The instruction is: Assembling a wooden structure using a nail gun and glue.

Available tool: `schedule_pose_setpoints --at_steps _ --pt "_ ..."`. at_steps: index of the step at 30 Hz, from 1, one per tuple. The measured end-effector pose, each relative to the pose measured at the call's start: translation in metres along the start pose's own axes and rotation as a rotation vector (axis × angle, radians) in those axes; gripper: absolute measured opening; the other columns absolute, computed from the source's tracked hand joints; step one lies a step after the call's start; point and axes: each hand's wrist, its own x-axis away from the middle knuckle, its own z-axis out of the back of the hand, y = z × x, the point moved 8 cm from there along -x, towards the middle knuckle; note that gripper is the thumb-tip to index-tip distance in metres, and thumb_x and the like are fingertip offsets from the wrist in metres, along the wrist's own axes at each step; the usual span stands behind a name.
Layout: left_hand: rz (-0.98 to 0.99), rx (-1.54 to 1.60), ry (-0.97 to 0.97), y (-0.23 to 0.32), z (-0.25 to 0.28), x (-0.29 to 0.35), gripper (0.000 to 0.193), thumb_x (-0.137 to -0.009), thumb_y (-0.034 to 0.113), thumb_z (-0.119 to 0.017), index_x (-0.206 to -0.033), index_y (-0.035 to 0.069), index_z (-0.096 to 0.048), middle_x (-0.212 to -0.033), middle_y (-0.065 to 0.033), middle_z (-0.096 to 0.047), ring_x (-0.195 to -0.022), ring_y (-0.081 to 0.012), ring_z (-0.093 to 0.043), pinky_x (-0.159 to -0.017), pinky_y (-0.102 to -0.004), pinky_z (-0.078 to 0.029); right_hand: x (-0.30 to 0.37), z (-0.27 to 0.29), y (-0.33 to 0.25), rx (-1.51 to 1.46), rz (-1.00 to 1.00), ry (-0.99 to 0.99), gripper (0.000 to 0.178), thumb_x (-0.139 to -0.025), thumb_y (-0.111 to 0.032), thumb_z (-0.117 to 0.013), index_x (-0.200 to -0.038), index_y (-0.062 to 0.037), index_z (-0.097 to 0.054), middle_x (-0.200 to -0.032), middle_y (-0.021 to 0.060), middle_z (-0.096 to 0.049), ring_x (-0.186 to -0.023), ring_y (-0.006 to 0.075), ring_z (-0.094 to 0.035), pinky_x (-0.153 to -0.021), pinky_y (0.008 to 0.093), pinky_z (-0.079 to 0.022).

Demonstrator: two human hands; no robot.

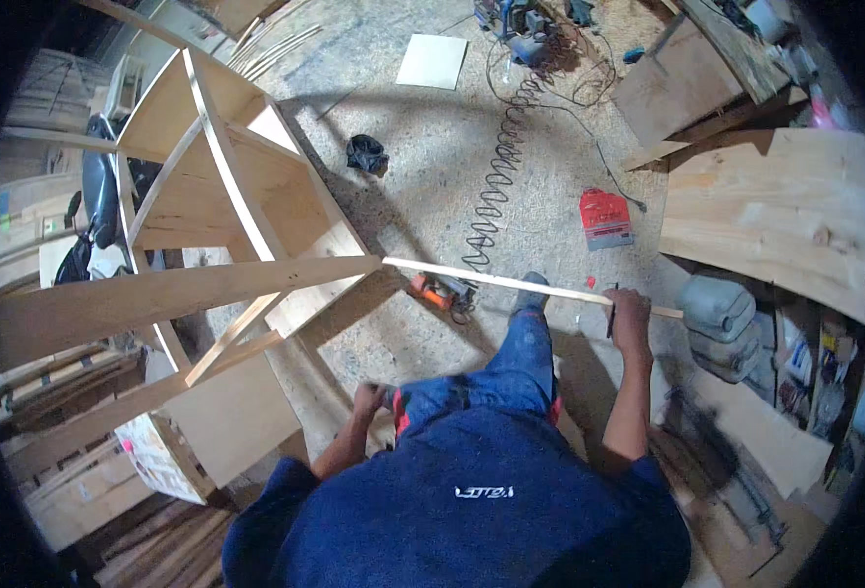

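My right hand [631, 316] is closed round a long thin wooden strip [511, 281] near its right end. A slim dark stick-like thing [612, 316] shows upright at those same fingers; I cannot tell its kind. The strip's far left end meets the corner of a plywood frame [324, 267] with curved ribs. My left hand [369, 396] is beside my left thigh, its fingers curled; what they hold, if anything, is hidden. On the floor below the strip lies an orange and grey power tool [434, 292].
A coiled black air hose [496, 181] runs across the floor to a compressor [528, 44]. A red and white bag [606, 220], a black bag [366, 154] and a pale square sheet [432, 61] lie about. Plastic jugs [718, 309] and a plywood panel [770, 211] stand on the right.
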Motion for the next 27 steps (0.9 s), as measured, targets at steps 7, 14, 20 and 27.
schedule_pose_setpoints --at_steps 7,14,20,27 --pt "-0.387 0.29 0.167 0.411 0.062 -0.078 0.023 -0.091 0.016 -0.068 -0.109 0.001 -0.067 -0.103 -0.0185 -0.07 -0.095 -0.0341 -0.068 -0.084 -0.0393 -0.053 -0.089 0.181 0.051 0.078 0.095 0.18 0.024 -0.081 -0.01 -0.068 -0.105 -0.0068 -0.072 -0.099 0.0127 -0.067 -0.101 0.0305 -0.059 -0.09 0.0414 -0.039" --pt "-0.824 0.138 0.449 0.606 0.17 -0.134 0.043 -0.081 0.016 -0.075 -0.12 0.007 -0.06 -0.123 -0.0142 -0.061 -0.118 -0.0345 -0.056 -0.1 -0.0434 -0.045 -0.228 0.266 -0.034 -0.023 0.355 0.206 0.026 -0.081 -0.011 -0.069 -0.107 -0.0079 -0.072 -0.098 0.0118 -0.068 -0.099 0.0294 -0.06 -0.09 0.0409 -0.04" --pt "-0.885 -0.007 0.521 0.63 0.257 -0.26 0.038 -0.081 0.018 -0.075 -0.116 0.01 -0.064 -0.114 -0.0099 -0.065 -0.11 -0.0319 -0.059 -0.095 -0.0421 -0.047 -0.393 0.312 -0.14 -0.055 0.558 0.271 0.028 -0.075 -0.002 -0.075 -0.103 -0.0087 -0.072 -0.095 0.0072 -0.069 -0.092 0.0266 -0.06 -0.086 0.0372 -0.041" --pt "-0.838 0.142 0.546 0.675 0.442 -0.443 0.019 -0.083 0.012 -0.071 -0.102 0.007 -0.068 -0.092 -0.0126 -0.067 -0.084 -0.0358 -0.062 -0.072 -0.0451 -0.048 -0.633 0.362 -0.287 -0.122 0.631 0.129 0.026 -0.075 -0.002 -0.075 -0.101 -0.0066 -0.071 -0.09 0.0105 -0.067 -0.092 0.0301 -0.059 -0.087 0.0406 -0.043"
